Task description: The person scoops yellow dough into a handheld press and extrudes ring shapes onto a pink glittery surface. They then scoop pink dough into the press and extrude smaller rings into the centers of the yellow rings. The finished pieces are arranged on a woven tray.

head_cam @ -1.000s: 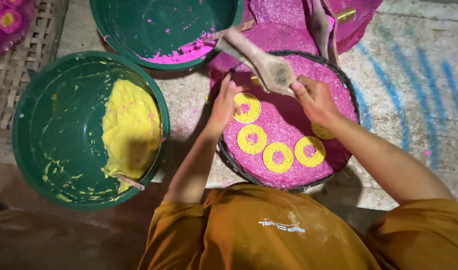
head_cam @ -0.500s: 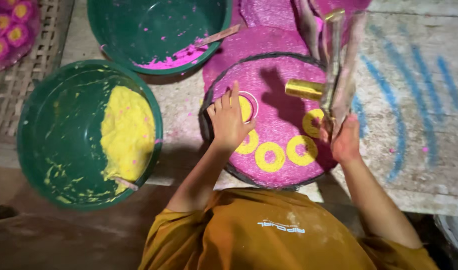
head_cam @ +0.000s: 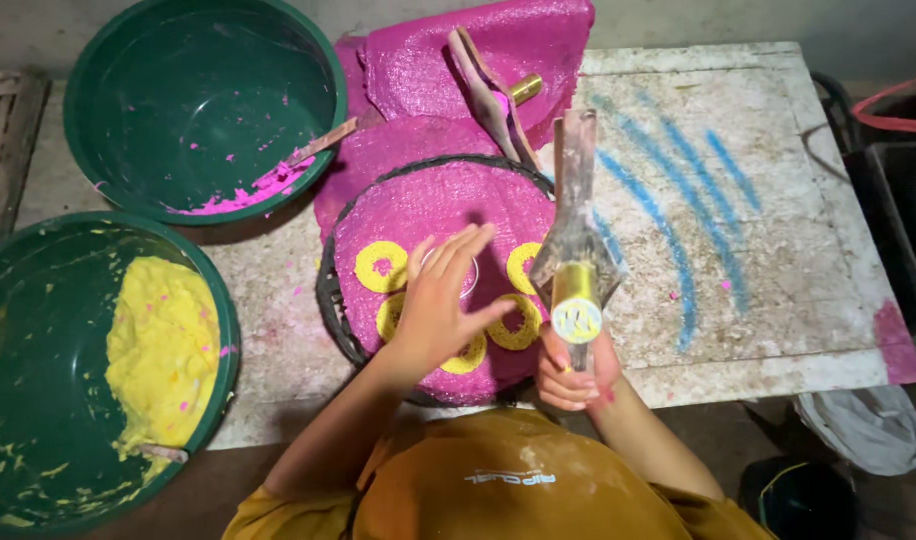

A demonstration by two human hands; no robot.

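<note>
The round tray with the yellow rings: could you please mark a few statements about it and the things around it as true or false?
1. The right hand holds a press tool with a brass end. True.
2. The left hand grips a spoon. False: it is open, fingers spread, over the pink tray.
3. Yellow dough rings lie on the pink tray. True.
4. The bowl at the left holds blue dough. False: its dough is yellow.
5. The upper green bowl is heaped full. False: only pink scraps line its bottom edge.
</note>
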